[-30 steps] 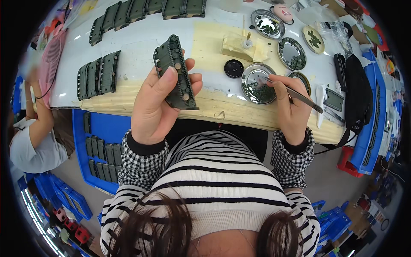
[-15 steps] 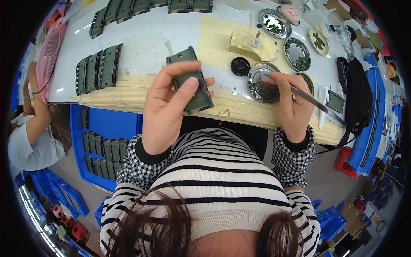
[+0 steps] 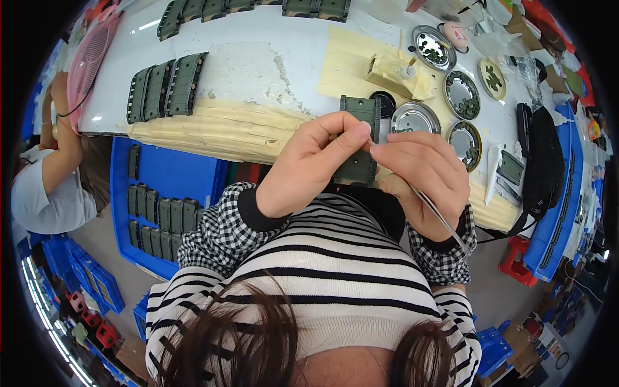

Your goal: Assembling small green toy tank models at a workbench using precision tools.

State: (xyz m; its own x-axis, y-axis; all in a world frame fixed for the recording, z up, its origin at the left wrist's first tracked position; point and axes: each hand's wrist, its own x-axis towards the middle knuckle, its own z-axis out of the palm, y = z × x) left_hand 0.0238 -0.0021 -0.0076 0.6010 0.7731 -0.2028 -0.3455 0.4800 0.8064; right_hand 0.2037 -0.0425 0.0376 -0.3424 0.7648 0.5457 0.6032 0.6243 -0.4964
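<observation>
My left hand (image 3: 316,161) has its thumb and forefinger pinched together in front of a dark green ribbed plastic casing (image 3: 358,169), which stands upright at the table's front edge. Its other fingers are hidden behind the casing, which it appears to support. My right hand (image 3: 425,177) is closed, fingertips meeting the left ones over the casing's right side. Tweezers (image 3: 440,214) lie tucked in its palm, pointing back toward the wrist. Whatever is between the fingertips is too small to make out. A metal dish (image 3: 419,111) of small dark green pieces sits just beyond.
More metal dishes (image 3: 462,77) of green pieces stand at the right, near a yellow-wrapped block (image 3: 393,74) and a black lid (image 3: 385,103). Similar casings (image 3: 187,84) lie at the left. A blue crate (image 3: 177,155) of them is below the table. A co-worker's arm (image 3: 68,142) shows far left.
My right hand has moved left from the dish to the casing, its tweezers swung back into the palm. My left hand has carried the casing right and turned it more upright.
</observation>
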